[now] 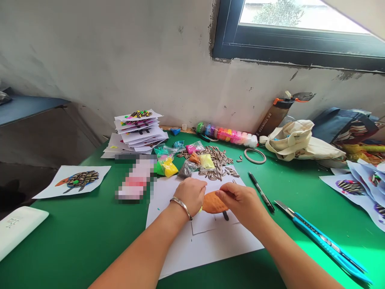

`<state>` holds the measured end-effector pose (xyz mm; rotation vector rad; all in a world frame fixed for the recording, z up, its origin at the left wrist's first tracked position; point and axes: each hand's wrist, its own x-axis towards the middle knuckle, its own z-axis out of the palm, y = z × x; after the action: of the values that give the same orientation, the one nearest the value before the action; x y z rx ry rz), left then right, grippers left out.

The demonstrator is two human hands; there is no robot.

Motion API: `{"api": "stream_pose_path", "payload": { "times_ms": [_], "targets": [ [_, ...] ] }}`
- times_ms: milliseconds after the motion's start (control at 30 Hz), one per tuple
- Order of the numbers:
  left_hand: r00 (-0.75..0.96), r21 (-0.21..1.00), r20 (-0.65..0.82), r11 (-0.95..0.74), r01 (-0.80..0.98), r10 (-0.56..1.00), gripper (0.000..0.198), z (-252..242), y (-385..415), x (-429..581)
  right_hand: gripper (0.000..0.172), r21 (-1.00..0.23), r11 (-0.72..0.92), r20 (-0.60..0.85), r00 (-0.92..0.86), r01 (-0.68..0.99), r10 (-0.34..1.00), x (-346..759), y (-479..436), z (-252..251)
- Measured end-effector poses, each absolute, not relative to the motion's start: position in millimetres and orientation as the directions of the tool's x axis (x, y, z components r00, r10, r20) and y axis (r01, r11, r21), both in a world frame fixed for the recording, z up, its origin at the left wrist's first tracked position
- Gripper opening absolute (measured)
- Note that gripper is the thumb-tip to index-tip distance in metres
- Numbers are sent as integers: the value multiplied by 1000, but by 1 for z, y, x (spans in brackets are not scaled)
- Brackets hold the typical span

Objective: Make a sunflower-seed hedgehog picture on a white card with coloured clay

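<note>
**Item:** orange clay piece, lying flat on a white paper sheet, itself on a larger white sheet on the green bench.
**Long axis:** ran roughly 9 o'clock to 3 o'clock, tilted slightly upward at the 3 o'clock end. The rounded end pointed to 9 o'clock; the other end passed under the right hand's fingers and its tip was hidden.
**Left hand grip:** left hand lay at the 9 o'clock end, fingers turned down against the clay. Closure could not be determined.
**Right hand grip:** right hand was narrow, its fingers pressed on the clay's upper side.
**Adjacent:** a black clay strip lay at 5 o'clock, just beside the orange piece.
**Surroundings, clock positions from the orange piece:** sunflower seeds at 12 o'clock; black marker pen at 3 o'clock; blue utility knife at 4 o'clock; finished seed picture at 9 o'clock.
</note>
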<state>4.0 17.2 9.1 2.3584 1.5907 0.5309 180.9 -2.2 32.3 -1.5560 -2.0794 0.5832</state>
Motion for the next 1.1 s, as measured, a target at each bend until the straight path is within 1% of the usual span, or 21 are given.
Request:
{"api": "stream_pose_path", "payload": {
  "times_ms": [100,200,267,433,600,633,667,700,767,800,833,900,967,1033,1100],
  "targets": [
    [340,400,154,-373,837,928,29,9,17,4,30,-600,268,114,-251,754,961,181,-2,32],
    [341,404,146,-371,836,928,29,11,17,4,34,-648,260,92,-265,716,960,181,-1,30],
    [344,408,144,-373,833,928,30,12,17,4,32,-680,244,84,-257,691,963,181,-1,28],
    [338,426,145,-367,827,930,29,12,17,4,17,-732,157,46,-183,663,982,181,-1,26],
    [310,461,172,-355,813,935,30,13,17,4,20,-754,186,81,-192,630,978,181,-1,25],
    [290,489,189,-346,801,938,30,14,17,5,18,-770,183,89,-182,611,979,181,-1,25],
    [258,544,203,-328,772,945,29,16,16,5,17,-793,173,92,-167,584,982,181,0,25],
    [215,628,201,-294,721,956,28,19,15,6,18,-820,159,88,-153,550,984,181,-1,25],
    [151,828,128,-189,528,980,26,25,13,7,23,-872,137,74,-150,471,986,180,-2,25],
    [161,907,64,-125,402,985,27,27,11,8,24,-888,135,68,-165,440,984,180,-2,26],
    [208,957,0,-60,283,978,30,30,9,9,25,-896,144,72,-182,420,981,180,-3,27],
    [349,994,-99,76,77,932,37,34,6,11,25,-881,201,117,-215,427,970,179,-6,29],
    [460,973,-161,219,-74,873,41,36,4,13,25,-819,304,200,-256,486,946,179,-8,31],
    [505,931,-217,333,-152,836,44,37,2,14,27,-714,414,273,-319,564,907,179,-10,32],
    [503,903,-271,399,-163,820,44,38,0,15,30,-571,521,334,-401,634,853,180,-11,31]
  ]
}}
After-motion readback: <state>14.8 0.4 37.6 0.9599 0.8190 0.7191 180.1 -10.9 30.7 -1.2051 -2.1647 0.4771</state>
